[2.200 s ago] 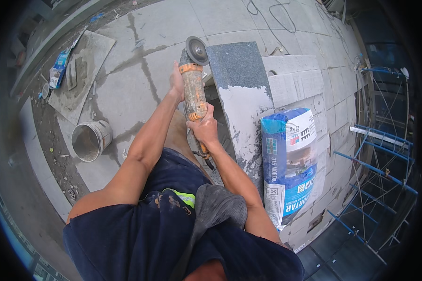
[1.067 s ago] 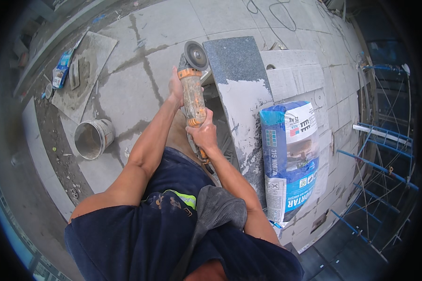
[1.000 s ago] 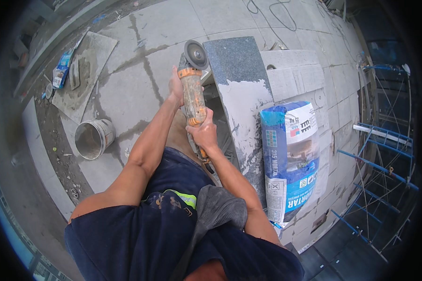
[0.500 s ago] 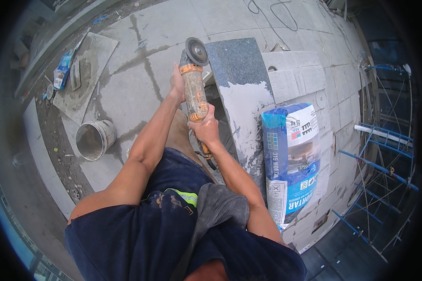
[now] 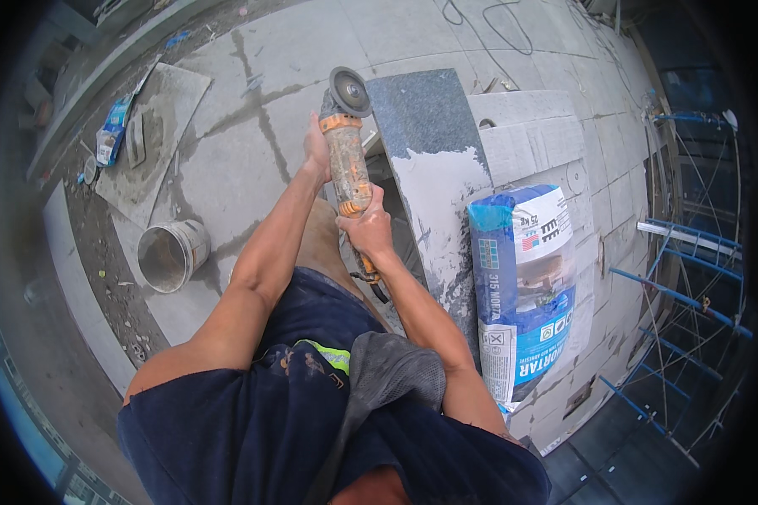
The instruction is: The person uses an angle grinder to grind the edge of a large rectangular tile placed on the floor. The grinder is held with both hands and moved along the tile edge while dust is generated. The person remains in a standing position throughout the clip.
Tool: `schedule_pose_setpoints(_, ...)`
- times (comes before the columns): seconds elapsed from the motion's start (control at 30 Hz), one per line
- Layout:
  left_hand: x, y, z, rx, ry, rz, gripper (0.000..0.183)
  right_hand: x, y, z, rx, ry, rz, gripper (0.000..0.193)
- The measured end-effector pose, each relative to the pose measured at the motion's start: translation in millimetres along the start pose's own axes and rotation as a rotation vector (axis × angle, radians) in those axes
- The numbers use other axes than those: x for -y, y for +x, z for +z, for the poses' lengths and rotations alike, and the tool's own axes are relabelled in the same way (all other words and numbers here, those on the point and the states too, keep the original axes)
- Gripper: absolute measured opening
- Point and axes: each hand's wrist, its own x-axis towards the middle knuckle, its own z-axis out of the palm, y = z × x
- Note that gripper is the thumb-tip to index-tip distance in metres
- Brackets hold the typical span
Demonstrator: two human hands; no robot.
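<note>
Both my hands hold an orange, dust-caked angle grinder. My left hand grips its head end from the left, its fingers mostly hidden behind the tool. My right hand is wrapped around the rear of the body, where the cord comes out. The round cutting disc sits at the far end, just left of a dark grey stone slab and apart from it as far as I can see. White material coats the slab's nearer part.
A blue and white mortar bag lies right of the slab, on pale panels. To the left are a dirty bucket, a mortar-smeared board and a smaller bag. Blue scaffolding stands right; a cable loops across the far floor.
Almost nothing differs. The grinder and my hands keep the same place and grip, with only a very slight shift of the whole view.
</note>
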Motion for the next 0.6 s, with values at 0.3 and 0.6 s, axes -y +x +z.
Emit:
schedule_pose_setpoints(0.3, -1.1, 7.6, -2.0, 0.023, 0.004, 0.009, 0.099, 1.0, 5.1, 1.9, -0.019, -0.042, -0.018, 0.084)
schedule_pose_setpoints(0.6, 3.4, -10.4, 5.5, -0.014, 0.013, 0.007, 0.097, -19.8, -2.8, 8.8, -0.096, -0.07, -0.154, 0.081)
